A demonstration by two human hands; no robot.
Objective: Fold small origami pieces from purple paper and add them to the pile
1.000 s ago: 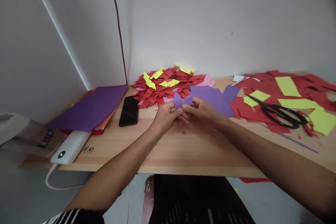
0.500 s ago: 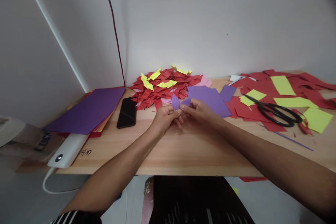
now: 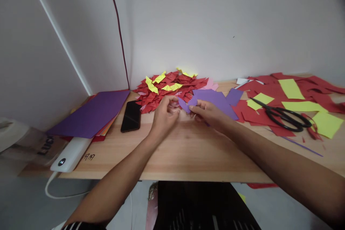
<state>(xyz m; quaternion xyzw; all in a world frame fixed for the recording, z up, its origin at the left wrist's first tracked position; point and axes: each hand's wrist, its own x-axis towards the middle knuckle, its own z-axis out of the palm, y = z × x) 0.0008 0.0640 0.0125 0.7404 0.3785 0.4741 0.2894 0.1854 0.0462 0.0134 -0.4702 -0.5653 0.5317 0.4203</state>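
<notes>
Small purple paper (image 3: 184, 105) between the hands (image 3: 164, 115) (image 3: 208, 112), left-hand contact unclear

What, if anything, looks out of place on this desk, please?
The right end of the desk looks messy: red paper scraps overlap untidily under the scissors, and a thin purple strip lies loose nearby. The purple paper in the right hand shows no obvious damage.

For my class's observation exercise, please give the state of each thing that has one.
Small purple paper: bent, held in the right hand.
Left hand: fingers curled; contact with paper unclear.
Scissors: lying flat, blades seemingly shut.
Phone: flat, screen dark.
White device: cable attached, display lit.
Red pieces: folded, heaped.
Yellow pieces: folded, atop red ones.
Large purple sheet: unfolded, atop a stack.
</notes>
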